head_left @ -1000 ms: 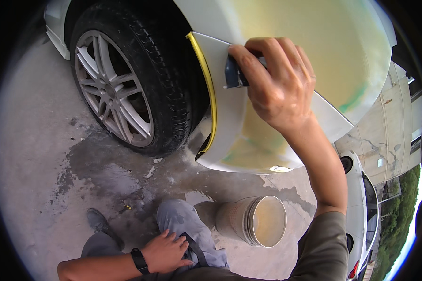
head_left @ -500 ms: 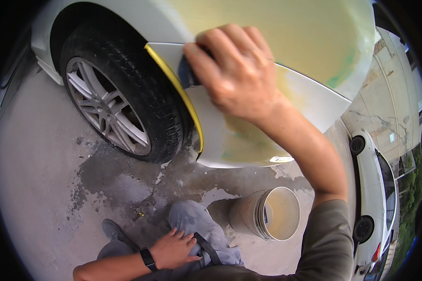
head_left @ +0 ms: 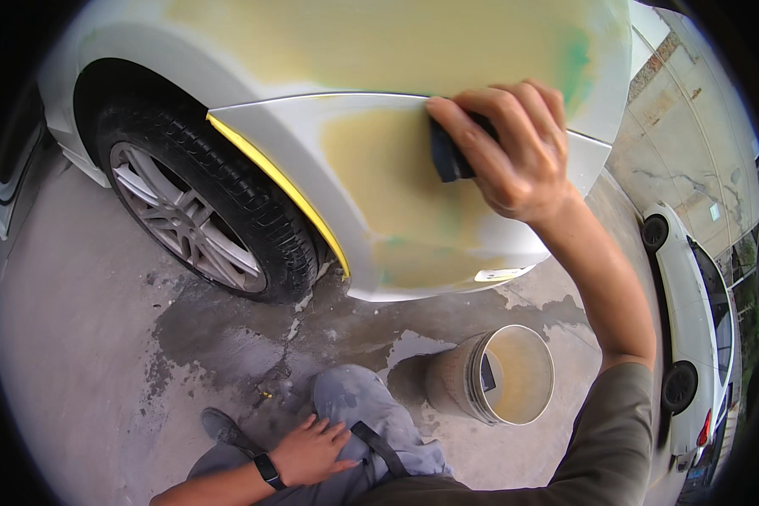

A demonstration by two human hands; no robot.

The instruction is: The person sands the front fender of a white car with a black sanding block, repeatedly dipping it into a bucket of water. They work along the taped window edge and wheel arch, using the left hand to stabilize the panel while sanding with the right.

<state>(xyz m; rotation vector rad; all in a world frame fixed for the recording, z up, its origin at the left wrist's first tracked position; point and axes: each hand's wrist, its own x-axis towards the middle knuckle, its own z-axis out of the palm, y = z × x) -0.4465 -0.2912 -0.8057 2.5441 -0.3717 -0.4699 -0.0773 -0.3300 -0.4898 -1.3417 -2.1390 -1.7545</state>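
Note:
My right hand [head_left: 521, 156] is closed round a dark sanding block [head_left: 449, 153], pressing it against the car's white bumper [head_left: 329, 126]. The block sits just below the seam with the upper panel [head_left: 379, 51]. Dull yellow patches with green traces show on both panels. The block's face against the bumper is hidden. My left hand [head_left: 314, 454] lies on my grey-trousered thigh [head_left: 354, 401], fingers spread, holding nothing. A dark band is on that wrist.
A bucket [head_left: 457, 384] with cloudy yellowish liquid and a dark flat piece [head_left: 487, 373] stands below the bumper. The car's wheel [head_left: 181, 215] is at left, beside yellow wheel-arch edging [head_left: 282, 184]. Wet patches mark the concrete [head_left: 76, 295]. Another white car [head_left: 691, 308] stands at right.
My right hand has moved the sanding block rightward and slightly down across the bumper, away from the wheel arch. The view has shifted a little. My left hand stays on my thigh.

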